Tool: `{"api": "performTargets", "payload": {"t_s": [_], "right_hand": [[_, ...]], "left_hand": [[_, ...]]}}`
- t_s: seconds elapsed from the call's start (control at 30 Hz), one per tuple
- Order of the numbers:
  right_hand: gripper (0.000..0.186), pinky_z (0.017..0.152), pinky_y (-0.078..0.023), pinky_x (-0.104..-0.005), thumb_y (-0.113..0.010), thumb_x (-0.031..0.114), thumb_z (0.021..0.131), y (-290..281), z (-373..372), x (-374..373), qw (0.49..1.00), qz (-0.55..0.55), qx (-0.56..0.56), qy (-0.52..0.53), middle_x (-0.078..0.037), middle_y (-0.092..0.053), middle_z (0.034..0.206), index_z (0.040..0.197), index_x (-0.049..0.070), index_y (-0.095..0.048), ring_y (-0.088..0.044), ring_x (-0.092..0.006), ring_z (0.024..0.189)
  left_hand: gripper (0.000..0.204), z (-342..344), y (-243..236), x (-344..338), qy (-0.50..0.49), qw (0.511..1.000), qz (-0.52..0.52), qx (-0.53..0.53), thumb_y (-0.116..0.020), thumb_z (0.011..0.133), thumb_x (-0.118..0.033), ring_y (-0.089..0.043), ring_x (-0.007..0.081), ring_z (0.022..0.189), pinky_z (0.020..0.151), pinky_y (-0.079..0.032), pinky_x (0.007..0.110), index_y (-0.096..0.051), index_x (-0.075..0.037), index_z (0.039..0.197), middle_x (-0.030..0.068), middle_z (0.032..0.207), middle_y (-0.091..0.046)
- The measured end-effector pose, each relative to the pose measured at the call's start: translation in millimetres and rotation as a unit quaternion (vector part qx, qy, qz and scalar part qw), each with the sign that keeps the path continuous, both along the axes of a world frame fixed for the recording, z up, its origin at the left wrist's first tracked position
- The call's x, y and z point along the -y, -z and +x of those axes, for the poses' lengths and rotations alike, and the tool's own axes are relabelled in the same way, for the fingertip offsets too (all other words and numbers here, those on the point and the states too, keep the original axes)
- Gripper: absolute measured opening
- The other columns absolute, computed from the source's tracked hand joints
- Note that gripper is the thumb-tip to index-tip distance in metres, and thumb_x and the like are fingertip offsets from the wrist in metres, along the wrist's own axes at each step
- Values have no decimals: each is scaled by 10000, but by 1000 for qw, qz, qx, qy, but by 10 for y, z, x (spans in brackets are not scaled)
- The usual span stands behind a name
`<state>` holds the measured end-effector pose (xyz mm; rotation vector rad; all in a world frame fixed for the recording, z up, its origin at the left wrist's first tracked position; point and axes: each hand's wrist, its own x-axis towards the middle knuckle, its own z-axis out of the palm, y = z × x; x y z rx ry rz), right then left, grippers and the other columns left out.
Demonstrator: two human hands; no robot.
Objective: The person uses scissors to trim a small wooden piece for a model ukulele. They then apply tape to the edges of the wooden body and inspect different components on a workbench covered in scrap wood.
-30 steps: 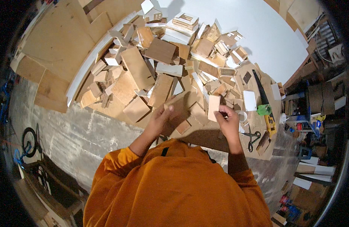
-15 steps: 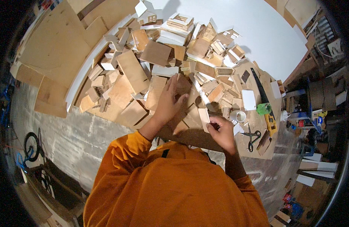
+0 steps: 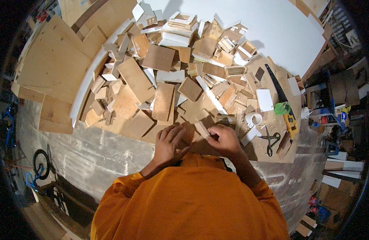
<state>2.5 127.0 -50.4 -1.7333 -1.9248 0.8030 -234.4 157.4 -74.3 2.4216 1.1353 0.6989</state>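
Observation:
My right hand [image 3: 225,140] pinches a small pale wooden strip [image 3: 201,129] between thumb and fingers, close to the near edge of the brown work board [image 3: 210,106]. Beside it, my left hand [image 3: 167,143] hovers over or rests on the same edge, fingers stretched out, with nothing visible in it. Contact under the left palm is hidden. Just beyond the left hand lies a tan wooden block [image 3: 163,102], and a darker brown block [image 3: 190,89] sits to its right. A shadow falls on the board between both hands.
Wood offcuts and small model houses [image 3: 237,32] are heaped across the far side. At the right lie scissors [image 3: 270,138], a handsaw [image 3: 275,82] with a yellow handle, a green crumpled thing [image 3: 282,108] and a white ring-shaped item [image 3: 249,120]. A large white panel [image 3: 280,36] extends behind.
My left hand has drawn back from the darker brown block toward my body. My right hand has shifted left with the wooden strip, so the hands are closer together. The view has shifted slightly.

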Motion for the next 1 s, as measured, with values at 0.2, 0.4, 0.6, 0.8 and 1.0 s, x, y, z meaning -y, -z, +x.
{"api": "performTargets", "payload": {"t_s": [0.2, 0.4, 0.6, 0.8, 1.0], "right_hand": [[178, 609, -469, -397, -660, 145, 756, 1, -237, -330, 999, 47, 11, 1, -179, -615, 752, 859, 11, -605, -615, -337, 683], [133, 589, -465, -402, -659, 120, 746, 8, -387, -423, 998, 23, 52, -39, -167, -627, 738, 804, 11, -609, -613, -333, 657], [217, 627, -487, -339, -708, 134, 737, 89, -407, -397, 998, 10, -44, -46, -139, -636, 720, 913, 22, -647, -643, -257, 653], [407, 669, -487, -313, -760, 157, 694, -67, -487, -219, 999, -24, -46, -14, -151, -644, 838, 1056, 35, -621, -642, -203, 761], [437, 670, -499, -323, -741, 117, 688, 10, -494, -142, 1000, 29, 1, -10, -160, -651, 896, 1093, 27, -602, -642, -226, 772]], "left_hand": [[460, -94, 147, -10, 30, 999, -2, 32, -736, 703, -190, -496, 294, 1175, 954, -397, 434, -608, -69, 1128, 95, 1223, -568], [398, -60, 135, -18, 17, 997, 10, 77, -719, 721, -165, -518, 277, 1151, 940, -425, 402, -631, -93, 1103, 75, 1198, -587], [342, -78, 218, -20, 17, 993, 6, 117, -724, 721, -163, -548, 305, 1109, 917, -469, 391, -654, -73, 1043, 93, 1125, -616], [314, -94, 222, -7, 11, 991, 9, 131, -724, 721, -155, -547, 316, 1112, 918, -471, 397, -655, -62, 1012, 107, 1101, -616], [432, -114, 212, 24, -21, 996, 22, 88, -740, 708, -227, -506, 309, 1104, 923, -396, 448, -616, -72, 1091, 108, 1139, -566]]}}
